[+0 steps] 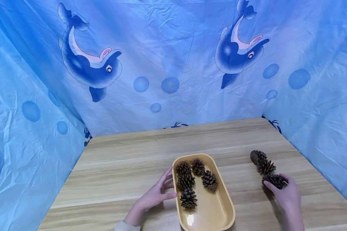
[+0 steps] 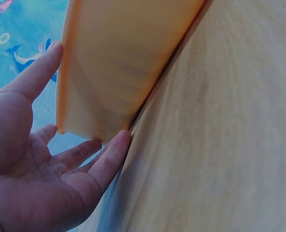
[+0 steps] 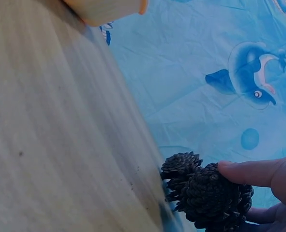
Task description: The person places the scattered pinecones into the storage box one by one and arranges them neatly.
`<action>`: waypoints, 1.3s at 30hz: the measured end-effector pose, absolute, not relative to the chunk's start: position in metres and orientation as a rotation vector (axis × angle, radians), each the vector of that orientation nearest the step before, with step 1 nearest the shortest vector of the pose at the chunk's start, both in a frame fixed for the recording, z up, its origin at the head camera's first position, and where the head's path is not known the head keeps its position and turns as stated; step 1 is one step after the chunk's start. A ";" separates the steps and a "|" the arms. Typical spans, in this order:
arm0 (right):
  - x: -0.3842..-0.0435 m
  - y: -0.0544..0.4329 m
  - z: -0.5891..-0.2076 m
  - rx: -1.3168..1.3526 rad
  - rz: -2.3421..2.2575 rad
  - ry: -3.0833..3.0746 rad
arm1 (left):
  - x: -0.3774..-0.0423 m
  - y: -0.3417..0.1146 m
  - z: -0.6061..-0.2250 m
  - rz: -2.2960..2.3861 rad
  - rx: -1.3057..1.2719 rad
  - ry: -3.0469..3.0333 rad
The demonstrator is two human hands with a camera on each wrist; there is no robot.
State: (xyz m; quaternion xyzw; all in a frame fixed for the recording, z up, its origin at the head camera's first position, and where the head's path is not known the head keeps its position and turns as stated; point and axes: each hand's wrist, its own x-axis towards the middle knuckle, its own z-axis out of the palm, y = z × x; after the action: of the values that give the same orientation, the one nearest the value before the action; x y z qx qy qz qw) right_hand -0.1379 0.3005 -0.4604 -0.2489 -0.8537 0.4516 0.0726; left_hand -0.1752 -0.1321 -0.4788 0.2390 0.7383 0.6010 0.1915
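Note:
A yellow tray (image 1: 212,218) stands on the table in the head view, with several brown pine cones (image 1: 186,181) in its left and far parts. My left hand (image 1: 154,194) is spread along the tray's left side, fingertips and thumb touching its outer wall; the left wrist view shows these fingers (image 2: 111,159) extended. Off to the right, my right hand (image 1: 289,194) grips a pine cone (image 1: 274,180) between thumb and fingers. Beyond it lie two more pine cones, a nearer one (image 1: 266,167) and a farther one (image 1: 258,156), in a slanting row.
The wood-grain table (image 1: 127,170) reaches back to a blue dolphin-print cloth (image 1: 170,57), which hangs behind it and along both sides. Bare tabletop shows between the tray and the right-hand row of cones.

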 end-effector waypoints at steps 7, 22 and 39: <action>-0.132 0.297 -0.452 -0.727 1.399 -2.549 | -0.175 -0.132 -0.479 1.688 0.670 2.061; -0.125 0.286 -0.430 -0.574 1.563 -2.562 | -0.173 -0.131 -0.476 1.686 0.671 2.063; -0.125 0.239 -0.418 -0.132 1.609 -2.509 | -0.173 -0.132 -0.476 1.682 0.666 2.079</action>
State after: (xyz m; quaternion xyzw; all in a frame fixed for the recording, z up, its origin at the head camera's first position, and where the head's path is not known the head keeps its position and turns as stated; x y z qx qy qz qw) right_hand -0.1252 0.2387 -0.4177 -0.0440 -0.8383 0.5376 0.0790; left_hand -0.1733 -0.1316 -0.4759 0.2371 0.7405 0.5989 0.1918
